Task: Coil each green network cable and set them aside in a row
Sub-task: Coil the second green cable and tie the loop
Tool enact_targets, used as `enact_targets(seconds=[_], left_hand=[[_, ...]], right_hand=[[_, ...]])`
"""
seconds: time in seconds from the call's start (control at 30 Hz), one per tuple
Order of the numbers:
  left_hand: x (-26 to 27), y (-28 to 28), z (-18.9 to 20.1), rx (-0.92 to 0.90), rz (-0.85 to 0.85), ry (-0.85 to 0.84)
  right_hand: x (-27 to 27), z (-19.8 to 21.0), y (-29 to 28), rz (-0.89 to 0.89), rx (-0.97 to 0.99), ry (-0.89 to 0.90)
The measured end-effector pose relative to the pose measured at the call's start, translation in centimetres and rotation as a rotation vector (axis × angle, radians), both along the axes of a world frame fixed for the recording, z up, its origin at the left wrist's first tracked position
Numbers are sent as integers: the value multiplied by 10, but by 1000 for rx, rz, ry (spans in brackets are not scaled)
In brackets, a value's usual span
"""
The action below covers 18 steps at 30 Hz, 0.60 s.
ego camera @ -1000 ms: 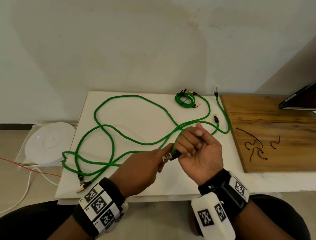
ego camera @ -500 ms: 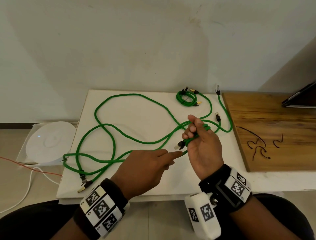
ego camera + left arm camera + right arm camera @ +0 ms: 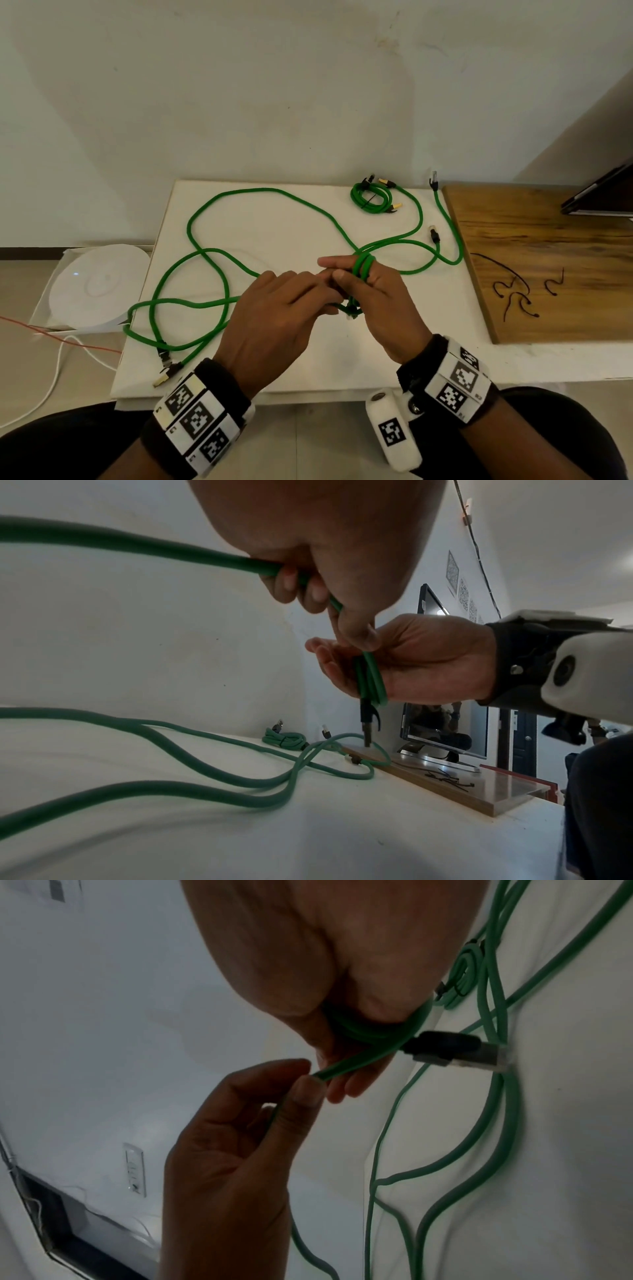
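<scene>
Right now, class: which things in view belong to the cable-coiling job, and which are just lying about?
Job:
- loose green network cable, wound round the right hand, fed by the left hand
- small tied green cable coil

Lying about:
- brown wooden board
- round white device
- dark laptop

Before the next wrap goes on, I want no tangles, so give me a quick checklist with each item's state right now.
1. Started loops sit round the right hand fingers: ok, green cable wraps them.
2. Plug end is held in place: ok, it hangs below the right hand.
3. Left hand has the feed: ok, thumb and finger pinch the cable near the loops.
4. Loose cable runs free: cannot tell, strands cross each other on the white board.
5. Finished coil is out of the way: not ok, a loose strand runs beside it.
</scene>
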<state>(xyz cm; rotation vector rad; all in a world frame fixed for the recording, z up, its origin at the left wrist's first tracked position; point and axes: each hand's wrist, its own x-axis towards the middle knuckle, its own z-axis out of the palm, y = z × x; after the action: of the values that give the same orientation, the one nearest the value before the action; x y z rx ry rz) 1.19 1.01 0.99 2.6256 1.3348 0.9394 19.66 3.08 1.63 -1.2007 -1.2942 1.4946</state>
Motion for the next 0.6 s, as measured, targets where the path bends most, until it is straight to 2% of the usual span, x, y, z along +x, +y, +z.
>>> enact_targets(seconds=[0.23, 0.4, 0.5, 0.6], left_hand=[[-10, -1, 9, 10, 83, -115], [-14, -3, 10, 62, 102, -102], [-15, -4, 5, 108, 119, -63], [-19, 1, 2, 99, 139, -55]], right_hand=[[-5, 0, -6, 207, -95, -122], [-12, 10, -12, 330, -142, -128], [-17, 18, -15, 417, -251, -57], [-17, 16, -15, 428, -286, 15]])
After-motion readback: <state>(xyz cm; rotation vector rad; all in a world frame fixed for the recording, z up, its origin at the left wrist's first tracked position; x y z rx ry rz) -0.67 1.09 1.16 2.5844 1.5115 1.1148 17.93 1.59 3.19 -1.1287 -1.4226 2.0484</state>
